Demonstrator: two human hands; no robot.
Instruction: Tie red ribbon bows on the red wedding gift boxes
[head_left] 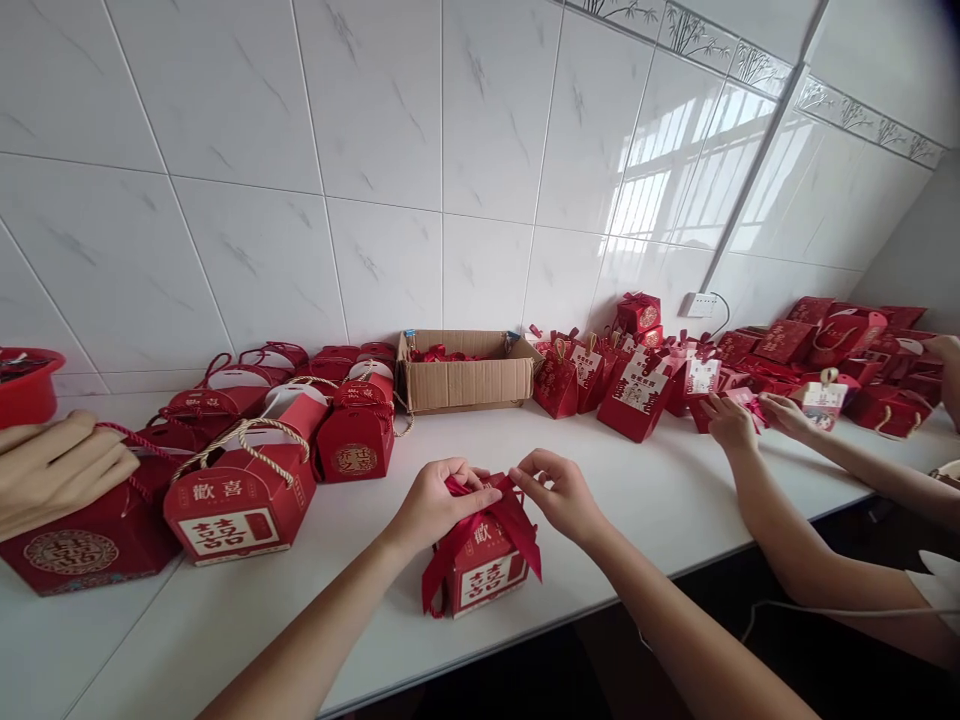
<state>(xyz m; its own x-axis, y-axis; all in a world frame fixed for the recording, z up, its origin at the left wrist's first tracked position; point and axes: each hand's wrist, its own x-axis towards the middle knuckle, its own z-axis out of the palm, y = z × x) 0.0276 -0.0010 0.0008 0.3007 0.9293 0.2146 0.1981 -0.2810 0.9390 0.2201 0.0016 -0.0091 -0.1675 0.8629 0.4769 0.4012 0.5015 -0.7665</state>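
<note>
A small red gift box [487, 582] with white-panelled lettering stands upright near the table's front edge. On its top lies a dark red satin ribbon [523, 532] in a bow shape, its tails hanging down the front and side. My left hand [442, 500] is closed on the ribbon's left part, thumb stretched across over the box top. My right hand [561, 495] pinches the ribbon at the right, thumb and forefinger together. Part of the box top and the ribbon's middle are hidden behind my fingers. A red cord shows at the box's lower left.
Red gift boxes [238, 500] with rope handles crowd the left, where another person's hand [64, 470] reaches in. An open cardboard box [469, 385] with red ribbons stands by the wall. At right, a co-worker's hands [731, 422] work among more red boxes [637, 395].
</note>
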